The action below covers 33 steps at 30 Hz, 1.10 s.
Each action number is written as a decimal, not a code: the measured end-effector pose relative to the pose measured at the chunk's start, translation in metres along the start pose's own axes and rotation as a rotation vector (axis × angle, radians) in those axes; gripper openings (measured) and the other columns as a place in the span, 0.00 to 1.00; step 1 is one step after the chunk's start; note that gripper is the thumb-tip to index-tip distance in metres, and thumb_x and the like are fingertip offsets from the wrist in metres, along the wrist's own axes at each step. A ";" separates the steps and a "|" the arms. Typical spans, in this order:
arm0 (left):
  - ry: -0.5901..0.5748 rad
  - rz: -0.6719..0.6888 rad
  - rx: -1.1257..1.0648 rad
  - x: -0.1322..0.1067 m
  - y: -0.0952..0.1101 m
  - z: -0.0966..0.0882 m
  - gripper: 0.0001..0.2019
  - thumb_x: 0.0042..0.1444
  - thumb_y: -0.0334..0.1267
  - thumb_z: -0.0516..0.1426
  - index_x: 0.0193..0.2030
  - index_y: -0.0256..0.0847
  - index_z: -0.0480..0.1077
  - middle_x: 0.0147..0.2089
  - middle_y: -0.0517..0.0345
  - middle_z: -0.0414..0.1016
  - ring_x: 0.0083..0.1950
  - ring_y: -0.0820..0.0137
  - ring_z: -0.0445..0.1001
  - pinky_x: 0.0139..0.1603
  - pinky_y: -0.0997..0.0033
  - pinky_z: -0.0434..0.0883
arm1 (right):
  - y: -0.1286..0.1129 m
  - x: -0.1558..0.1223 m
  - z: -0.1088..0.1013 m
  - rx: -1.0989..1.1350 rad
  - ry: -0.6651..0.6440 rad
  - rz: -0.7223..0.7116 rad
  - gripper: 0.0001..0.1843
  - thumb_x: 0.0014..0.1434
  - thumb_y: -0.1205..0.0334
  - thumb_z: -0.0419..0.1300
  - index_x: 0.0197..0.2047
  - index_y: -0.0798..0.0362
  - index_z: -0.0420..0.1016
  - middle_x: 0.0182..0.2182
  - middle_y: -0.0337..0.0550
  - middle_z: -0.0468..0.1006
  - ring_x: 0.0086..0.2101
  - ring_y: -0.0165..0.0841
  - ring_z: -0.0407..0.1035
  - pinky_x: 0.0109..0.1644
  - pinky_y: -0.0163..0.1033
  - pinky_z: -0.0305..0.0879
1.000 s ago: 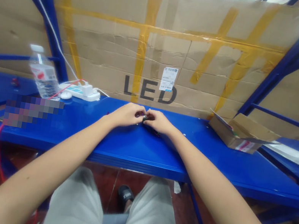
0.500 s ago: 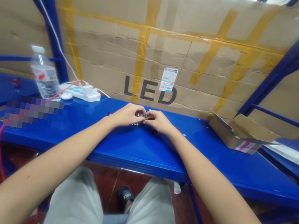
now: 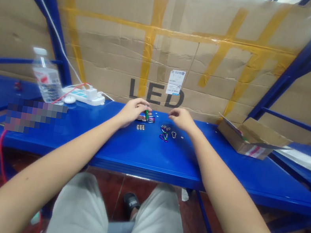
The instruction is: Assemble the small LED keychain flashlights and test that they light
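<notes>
My left hand [image 3: 133, 111] is closed around a small green tube [image 3: 146, 113], held upright between thumb and fingers. Just beneath it, a row of small shiny tubes [image 3: 151, 119], some purple, lies on the blue table. Nearer to me sits a tidy group of small gold-coloured round pieces [image 3: 140, 127]. My right hand [image 3: 182, 119] hovers apart from the left, its fingertips bent together; whether something is between them I cannot make out. Below that hand are small metal pieces [image 3: 166, 127], coloured carabiners [image 3: 163, 136] and a silver carabiner [image 3: 173, 134].
A blue table [image 3: 148, 157] spans the view before a large cardboard sheet [image 3: 117, 57]. An open cardboard box [image 3: 255, 140] stands at the right. To the left are a water bottle [image 3: 47, 79], a white power strip [image 3: 86, 96] and a red cable [image 3: 0, 157].
My hands were together at the middle and have moved apart, the right one to the right. The green tube, gold pieces and carabiners now show clearly.
</notes>
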<state>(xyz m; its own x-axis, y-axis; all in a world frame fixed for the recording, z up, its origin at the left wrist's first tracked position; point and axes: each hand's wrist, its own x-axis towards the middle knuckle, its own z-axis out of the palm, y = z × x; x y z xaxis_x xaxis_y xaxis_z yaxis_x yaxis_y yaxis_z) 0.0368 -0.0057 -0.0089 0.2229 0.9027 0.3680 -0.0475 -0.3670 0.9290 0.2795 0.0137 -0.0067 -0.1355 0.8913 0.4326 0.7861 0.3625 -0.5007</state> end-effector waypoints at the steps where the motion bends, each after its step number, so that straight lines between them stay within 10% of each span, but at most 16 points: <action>1: 0.017 -0.024 -0.083 0.000 0.002 0.001 0.06 0.60 0.31 0.56 0.43 0.36 0.70 0.42 0.48 0.79 0.42 0.63 0.79 0.42 0.56 0.79 | 0.004 0.000 0.000 -0.057 -0.062 0.026 0.08 0.55 0.72 0.62 0.37 0.57 0.82 0.38 0.50 0.84 0.40 0.38 0.77 0.48 0.40 0.70; 6: 0.093 -0.066 -0.271 0.001 0.008 -0.001 0.06 0.61 0.28 0.55 0.45 0.38 0.69 0.43 0.51 0.76 0.39 0.66 0.78 0.41 0.50 0.80 | 0.005 -0.005 0.006 -0.167 -0.265 0.026 0.08 0.55 0.70 0.64 0.38 0.55 0.83 0.38 0.47 0.84 0.38 0.36 0.77 0.43 0.35 0.69; 19: 0.048 -0.106 -0.214 0.007 -0.006 0.000 0.05 0.62 0.28 0.57 0.41 0.33 0.74 0.39 0.47 0.78 0.38 0.71 0.77 0.43 0.66 0.76 | 0.005 -0.002 0.027 -0.137 -0.219 -0.106 0.06 0.50 0.72 0.67 0.29 0.52 0.83 0.30 0.45 0.84 0.32 0.37 0.76 0.39 0.38 0.69; 27: -0.095 -0.035 0.037 0.002 -0.011 -0.002 0.11 0.56 0.36 0.63 0.46 0.35 0.74 0.39 0.50 0.78 0.36 0.70 0.77 0.36 0.69 0.75 | -0.025 -0.011 0.019 0.380 0.055 -0.206 0.08 0.55 0.62 0.64 0.38 0.55 0.81 0.37 0.46 0.83 0.40 0.36 0.75 0.49 0.43 0.70; 33: -0.213 0.057 0.244 0.001 -0.014 -0.001 0.15 0.54 0.41 0.63 0.45 0.36 0.75 0.35 0.54 0.78 0.30 0.72 0.73 0.28 0.74 0.67 | -0.043 -0.018 0.014 0.575 0.011 -0.227 0.11 0.52 0.60 0.66 0.38 0.56 0.80 0.36 0.46 0.83 0.38 0.36 0.75 0.47 0.43 0.71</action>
<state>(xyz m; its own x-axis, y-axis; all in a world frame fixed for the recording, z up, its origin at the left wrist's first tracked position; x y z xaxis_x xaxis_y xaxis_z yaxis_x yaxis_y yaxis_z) 0.0368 0.0002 -0.0215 0.4264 0.8214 0.3788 0.1637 -0.4819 0.8608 0.2395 -0.0146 -0.0035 -0.2528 0.7728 0.5821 0.2871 0.6345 -0.7176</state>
